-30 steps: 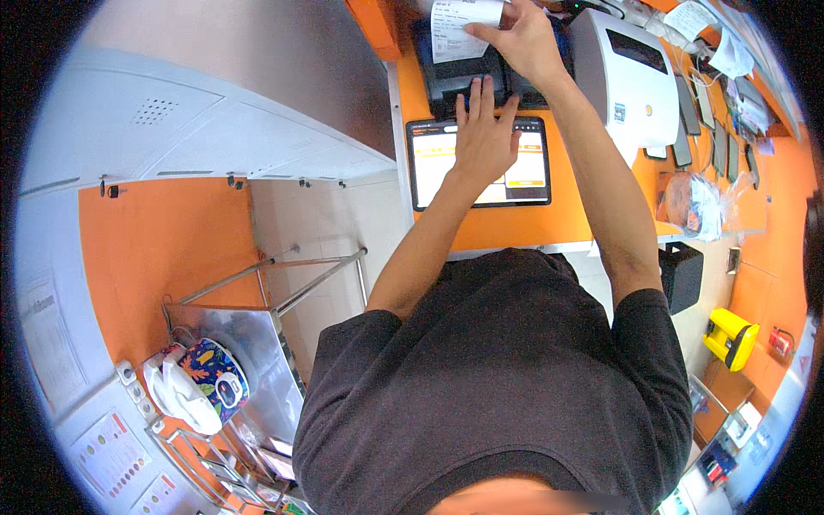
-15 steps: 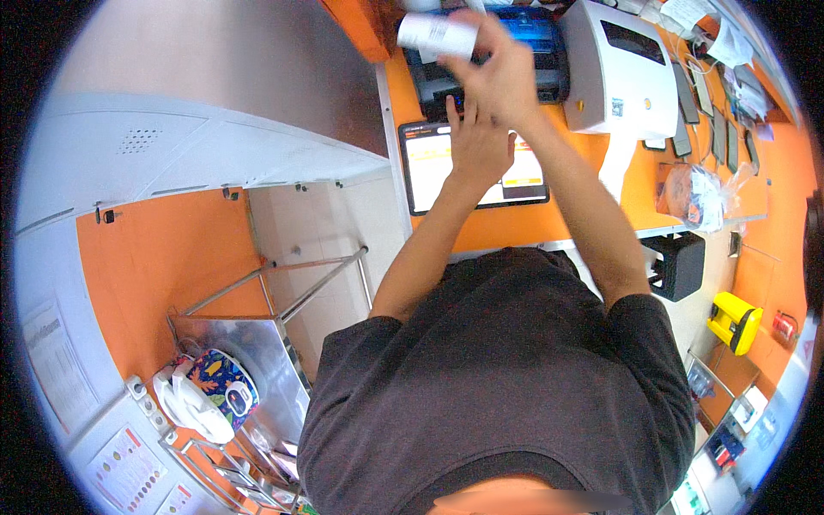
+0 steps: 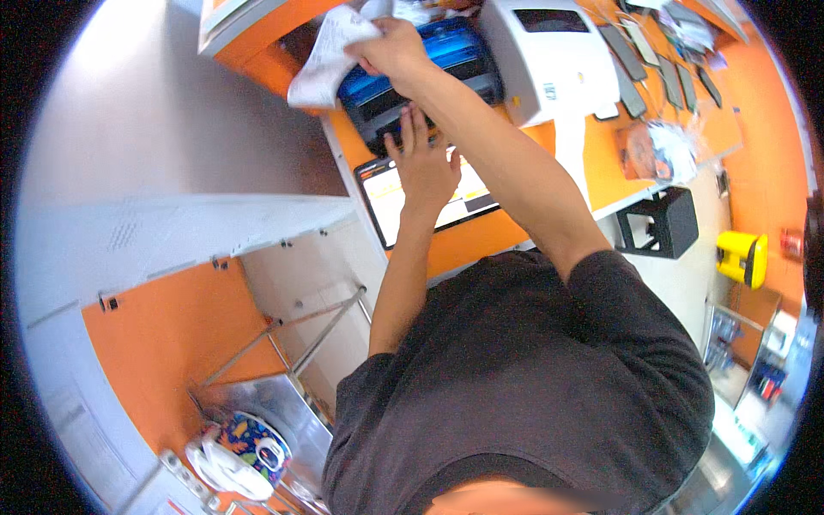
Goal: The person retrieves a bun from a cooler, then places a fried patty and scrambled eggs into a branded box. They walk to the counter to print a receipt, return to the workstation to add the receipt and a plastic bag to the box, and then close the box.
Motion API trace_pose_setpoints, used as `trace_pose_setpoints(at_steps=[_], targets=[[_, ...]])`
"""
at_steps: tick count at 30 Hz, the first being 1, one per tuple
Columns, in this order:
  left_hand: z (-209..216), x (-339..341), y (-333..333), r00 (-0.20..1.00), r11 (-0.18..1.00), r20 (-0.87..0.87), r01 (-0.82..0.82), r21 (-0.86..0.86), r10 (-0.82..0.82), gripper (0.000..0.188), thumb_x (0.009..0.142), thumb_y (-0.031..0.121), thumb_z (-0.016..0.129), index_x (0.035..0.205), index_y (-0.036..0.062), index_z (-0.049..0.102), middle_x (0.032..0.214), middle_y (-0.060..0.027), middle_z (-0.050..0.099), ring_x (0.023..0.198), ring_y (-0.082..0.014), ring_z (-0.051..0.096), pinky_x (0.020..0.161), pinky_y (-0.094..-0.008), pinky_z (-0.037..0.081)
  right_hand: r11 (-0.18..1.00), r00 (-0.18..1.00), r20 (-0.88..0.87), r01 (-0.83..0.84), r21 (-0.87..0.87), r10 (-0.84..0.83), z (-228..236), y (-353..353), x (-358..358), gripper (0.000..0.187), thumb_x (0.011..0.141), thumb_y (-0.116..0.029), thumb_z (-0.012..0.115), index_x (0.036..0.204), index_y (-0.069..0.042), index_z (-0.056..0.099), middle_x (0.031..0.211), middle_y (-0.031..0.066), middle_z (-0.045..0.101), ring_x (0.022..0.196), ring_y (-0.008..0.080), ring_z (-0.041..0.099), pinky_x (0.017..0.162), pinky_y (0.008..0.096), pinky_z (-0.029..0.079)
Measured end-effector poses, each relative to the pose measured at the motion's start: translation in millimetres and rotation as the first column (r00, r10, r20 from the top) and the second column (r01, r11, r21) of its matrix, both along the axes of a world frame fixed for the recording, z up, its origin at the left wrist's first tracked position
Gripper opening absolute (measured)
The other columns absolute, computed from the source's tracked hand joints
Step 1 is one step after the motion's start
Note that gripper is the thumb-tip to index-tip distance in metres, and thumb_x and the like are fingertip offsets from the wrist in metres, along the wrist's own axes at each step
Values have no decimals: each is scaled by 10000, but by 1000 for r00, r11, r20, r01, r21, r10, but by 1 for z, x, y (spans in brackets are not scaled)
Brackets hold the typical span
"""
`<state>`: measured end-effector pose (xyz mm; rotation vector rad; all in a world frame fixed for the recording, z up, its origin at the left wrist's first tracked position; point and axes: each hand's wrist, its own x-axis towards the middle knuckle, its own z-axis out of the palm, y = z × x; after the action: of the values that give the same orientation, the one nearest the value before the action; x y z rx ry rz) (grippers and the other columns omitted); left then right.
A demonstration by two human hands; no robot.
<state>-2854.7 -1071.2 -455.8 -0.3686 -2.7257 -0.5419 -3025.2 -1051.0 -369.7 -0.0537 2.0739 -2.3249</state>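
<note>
My right hand (image 3: 395, 53) reaches across to the far left and pinches a white printed paper slip (image 3: 330, 62), which hangs down beside a blue-and-black desktop printer (image 3: 468, 47). Part of the slip's far end is hidden behind my fingers. My left hand (image 3: 427, 172) is open, fingers stretched out toward the printer's black front edge; whether the fingertips touch it, I cannot tell. Beneath that hand lies a tablet (image 3: 384, 199) with a lit screen, partly covered by my hand and right forearm.
On the orange counter (image 3: 481, 240), right of the blue printer, stands a white label printer (image 3: 549, 77) with a paper strip (image 3: 571, 154) trailing down. Several dark phones (image 3: 622, 51) with cables and a clear plastic bag (image 3: 669, 150) lie farther right. A black stand (image 3: 669, 223) sits below the counter.
My right hand has carried the slip leftward, from above the blue printer to its left side. My left hand stays near the tablet and printer front. The whole view has turned.
</note>
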Motion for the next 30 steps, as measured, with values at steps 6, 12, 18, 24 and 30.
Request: trace_pose_setpoints(at_steps=[6,12,18,24,30], targets=[[10,-1,-3,990,1000,138,26,-11,-24,569,846,335,698,1371,134,606,1626,-193,270,1530,-396,171,1119,-722,209,755,956,135,288,-588,-260,6,-37,-82,457,851,-36,719,1272,0,544,1117,181,679,865,244,708,707,330,591],[15,1,-7,986,997,169,11,-70,1,493,892,327,664,1348,143,634,1633,-181,272,1534,-373,180,1126,-712,212,945,833,-523,294,144,-179,-1,56,76,318,811,-130,757,1087,6,676,992,163,709,866,276,725,781,368,575],[22,0,-6,996,990,91,6,141,-19,357,930,310,654,1213,97,695,1594,-209,345,1495,-375,281,1138,-646,259,725,840,-522,452,520,-150,5,205,191,140,903,-53,696,1035,-11,678,916,132,693,743,232,690,644,314,546],[22,50,-44,987,801,16,-138,583,159,195,962,152,642,1108,39,705,1255,-173,661,1172,-343,604,1047,-441,429,723,962,-232,263,639,-144,-23,219,256,100,916,-44,689,1012,-17,677,890,114,691,695,180,660,581,282,509],[20,135,-73,929,746,147,-360,560,338,136,948,55,631,1051,8,706,1060,-151,712,985,-295,673,891,-374,520,663,945,-320,286,692,-73,-41,220,264,184,893,-119,748,1024,-13,672,933,114,702,810,234,679,688,348,541]])
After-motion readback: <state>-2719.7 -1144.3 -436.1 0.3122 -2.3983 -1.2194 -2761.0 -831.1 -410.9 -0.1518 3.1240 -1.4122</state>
